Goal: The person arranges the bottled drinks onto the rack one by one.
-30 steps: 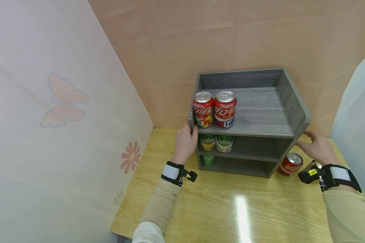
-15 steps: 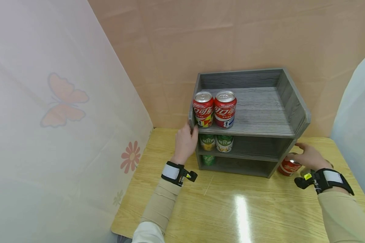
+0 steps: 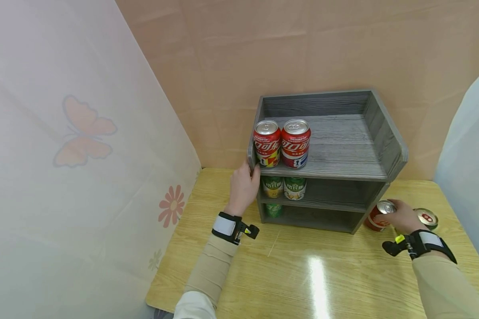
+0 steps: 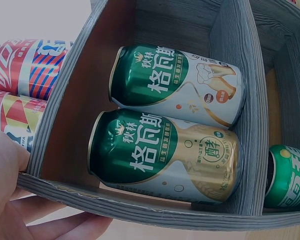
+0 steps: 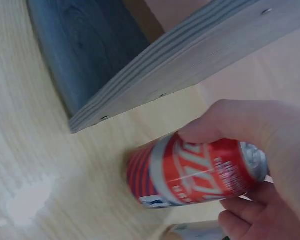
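Your right hand [image 3: 401, 217] curls around a glossy red can [image 3: 379, 215] standing on the wood-grain table [image 3: 303, 274] — just beside the grey shelf [image 3: 343, 150]. Your left hand [image 3: 242, 188] grips the shelf's rough left edge — thumb hooked in front of it.

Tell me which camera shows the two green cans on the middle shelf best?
The left wrist view: the green cans fill it, labels clear. The head view shows them small and shadowed. The right wrist view misses them.

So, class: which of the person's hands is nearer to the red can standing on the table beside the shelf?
Right. The right hand grips that red can; the left hand holds the shelf at its far side.
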A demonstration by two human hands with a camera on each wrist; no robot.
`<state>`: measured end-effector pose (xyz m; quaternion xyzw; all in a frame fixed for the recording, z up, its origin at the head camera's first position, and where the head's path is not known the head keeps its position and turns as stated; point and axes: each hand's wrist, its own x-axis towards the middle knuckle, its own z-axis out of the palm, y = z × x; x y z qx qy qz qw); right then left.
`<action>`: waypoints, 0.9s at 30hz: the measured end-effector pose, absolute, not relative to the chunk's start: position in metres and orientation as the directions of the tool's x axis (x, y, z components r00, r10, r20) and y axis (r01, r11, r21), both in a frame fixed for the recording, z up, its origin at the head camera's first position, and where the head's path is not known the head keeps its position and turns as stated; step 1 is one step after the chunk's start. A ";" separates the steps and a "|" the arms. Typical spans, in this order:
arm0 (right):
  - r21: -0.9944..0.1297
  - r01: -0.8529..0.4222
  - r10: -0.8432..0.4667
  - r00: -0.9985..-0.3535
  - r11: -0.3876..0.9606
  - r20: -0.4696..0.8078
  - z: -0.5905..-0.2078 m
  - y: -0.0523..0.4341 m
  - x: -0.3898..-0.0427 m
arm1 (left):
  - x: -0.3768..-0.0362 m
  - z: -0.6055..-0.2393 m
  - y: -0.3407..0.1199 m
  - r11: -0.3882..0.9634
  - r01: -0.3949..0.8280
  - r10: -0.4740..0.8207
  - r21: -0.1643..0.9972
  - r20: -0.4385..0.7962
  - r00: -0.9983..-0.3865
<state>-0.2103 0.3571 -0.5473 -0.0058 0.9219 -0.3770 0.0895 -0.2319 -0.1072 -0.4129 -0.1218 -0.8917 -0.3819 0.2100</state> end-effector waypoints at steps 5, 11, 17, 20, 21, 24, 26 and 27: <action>-0.716 0.126 -0.016 -0.982 0.687 -0.188 -0.563 0.359 -0.206 | -0.232 -0.413 -0.107 0.681 0.380 0.054 0.627 0.474 -0.879; -0.689 0.148 0.049 -0.986 0.710 -0.161 -0.570 0.357 -0.201 | -0.231 -0.414 -0.107 0.669 0.385 0.056 0.636 0.473 -0.879; -0.697 0.120 0.058 -0.992 0.707 -0.112 -0.573 0.352 -0.199 | -0.231 -0.413 -0.107 0.669 0.385 0.057 0.636 0.473 -0.879; -0.699 0.117 0.061 -0.993 0.706 -0.105 -0.573 0.351 -0.198 | -0.231 -0.413 -0.107 0.677 0.385 0.058 0.628 0.475 -0.878; -0.696 0.118 0.065 -0.993 0.708 -0.102 -0.574 0.350 -0.197 | -0.231 -0.413 -0.107 0.679 0.383 0.058 0.626 0.474 -0.879; -0.691 0.122 0.073 -0.992 0.712 -0.100 -0.573 0.350 -0.197 | -0.232 -0.413 -0.107 0.682 0.382 0.056 0.624 0.476 -0.878; -0.688 0.128 0.081 -0.992 0.715 -0.100 -0.573 0.350 -0.197 | -0.232 -0.413 -0.107 0.681 0.381 0.054 0.625 0.477 -0.877; -0.687 0.131 0.084 -0.991 0.715 -0.101 -0.573 0.350 -0.197 | -0.232 -0.413 -0.107 0.681 0.380 0.053 0.626 0.476 -0.878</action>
